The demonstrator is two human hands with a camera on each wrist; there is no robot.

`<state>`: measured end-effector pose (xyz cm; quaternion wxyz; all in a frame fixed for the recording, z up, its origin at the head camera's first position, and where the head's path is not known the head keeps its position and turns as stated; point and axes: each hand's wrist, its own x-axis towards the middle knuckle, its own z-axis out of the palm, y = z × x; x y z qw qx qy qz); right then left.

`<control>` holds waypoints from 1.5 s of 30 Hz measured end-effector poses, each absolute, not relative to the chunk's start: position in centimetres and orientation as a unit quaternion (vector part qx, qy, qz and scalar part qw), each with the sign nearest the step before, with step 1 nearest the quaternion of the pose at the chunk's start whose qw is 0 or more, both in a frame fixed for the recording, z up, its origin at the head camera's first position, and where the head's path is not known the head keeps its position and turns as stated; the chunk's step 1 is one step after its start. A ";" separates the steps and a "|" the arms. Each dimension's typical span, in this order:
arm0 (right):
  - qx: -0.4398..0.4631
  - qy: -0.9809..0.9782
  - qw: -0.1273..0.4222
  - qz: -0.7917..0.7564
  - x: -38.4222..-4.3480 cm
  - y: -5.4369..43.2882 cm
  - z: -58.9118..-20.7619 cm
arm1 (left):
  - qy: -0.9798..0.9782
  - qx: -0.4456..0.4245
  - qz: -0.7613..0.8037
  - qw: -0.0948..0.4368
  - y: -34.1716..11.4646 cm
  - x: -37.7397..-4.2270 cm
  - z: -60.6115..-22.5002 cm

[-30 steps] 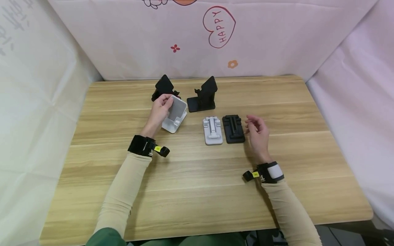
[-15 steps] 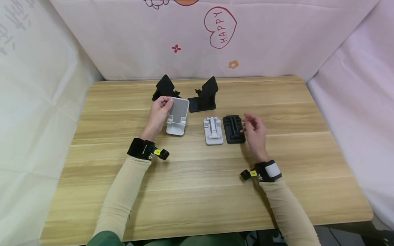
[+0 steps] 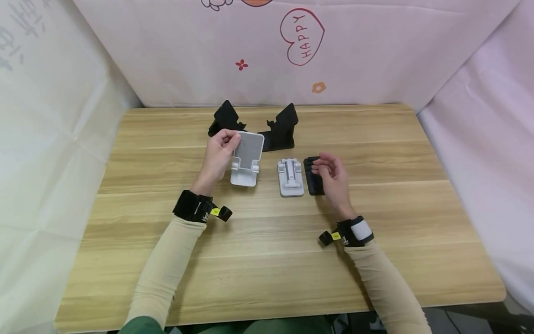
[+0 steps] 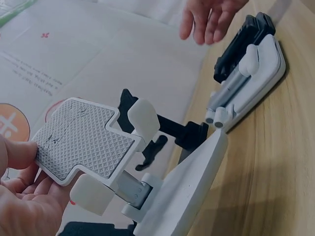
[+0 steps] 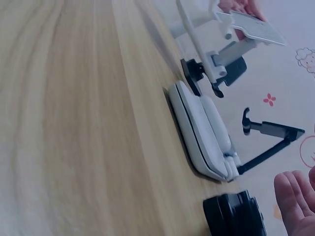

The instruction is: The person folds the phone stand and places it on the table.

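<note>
tabletop [image 3: 267, 273] — right hand [image 3: 336, 185] has moved over folded black stand [image 3: 314, 184]

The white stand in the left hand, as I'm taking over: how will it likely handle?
The white stand may swing at the hinge between its arm and base. The base looks slab-like, so probably stiff. The textured pad likely grips better than the smooth-looking base.

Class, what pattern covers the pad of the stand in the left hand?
A crosshatch covers the grey pad; clearest in left wrist view.
</note>
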<state>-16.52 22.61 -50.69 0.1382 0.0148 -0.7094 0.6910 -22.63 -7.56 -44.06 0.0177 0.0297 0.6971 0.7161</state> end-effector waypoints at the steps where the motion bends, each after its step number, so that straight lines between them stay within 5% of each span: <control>1: 0.016 -0.707 0.133 0.694 -16.5 22.4 -50.7 | 0.697 0.032 0.716 0.018 -7.5 -22.5 -43.9; 28: 0.035 -0.645 -0.172 0.744 -16.8 18.9 -49.3 | 0.651 0.066 0.757 -0.004 -4.9 -19.4 -41.1; 45: 0.004 -0.529 -0.251 0.811 -16.2 16.7 -49.2 | 0.655 0.062 0.753 0.006 -4.1 -18.6 -41.3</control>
